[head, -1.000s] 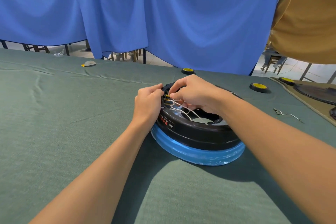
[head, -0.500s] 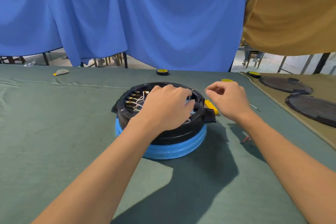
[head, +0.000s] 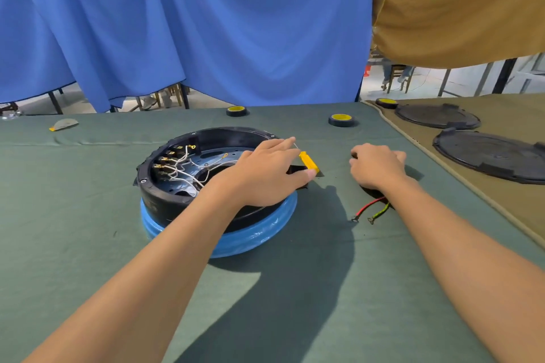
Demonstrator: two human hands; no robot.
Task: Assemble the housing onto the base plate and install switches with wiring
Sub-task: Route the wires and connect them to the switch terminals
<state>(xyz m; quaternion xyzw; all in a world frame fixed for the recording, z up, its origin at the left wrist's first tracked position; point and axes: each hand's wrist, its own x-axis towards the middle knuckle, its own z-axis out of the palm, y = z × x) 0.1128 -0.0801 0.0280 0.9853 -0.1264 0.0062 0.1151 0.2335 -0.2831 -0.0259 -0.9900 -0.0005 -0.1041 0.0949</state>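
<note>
A round black housing (head: pixel 165 200) sits on a blue base plate (head: pixel 259 236) on a green table (head: pixel 73 215), a little left of centre. Inside its wall, at 10 o'clock, a row of switches (head: pixel 165 160) with gold terminals trails white wires (head: pixel 182 171) across the floor of the housing.

The left hand (head: pixel 265 177) lies palm down on the housing's rim at 3 o'clock, its forearm crossing the near edge. The fingers are straight and spread, not curled round anything. A yellow screwdriver (head: pixel 308 161) shows in the gap between thumb and fingers, just beside the housing.

The right hand (head: pixel 379 165) rests on the table further out at 3 o'clock, apart from the housing, knuckles up and fingers curled under. A dark part (head: pixel 370 191) shows beneath the wrist, but the curled fingers hide whether they hold anything. From under that wrist a red wire (head: pixel 368 206) and a green wire (head: pixel 382 211) run out towards 7 o'clock and end on the cloth.
</note>
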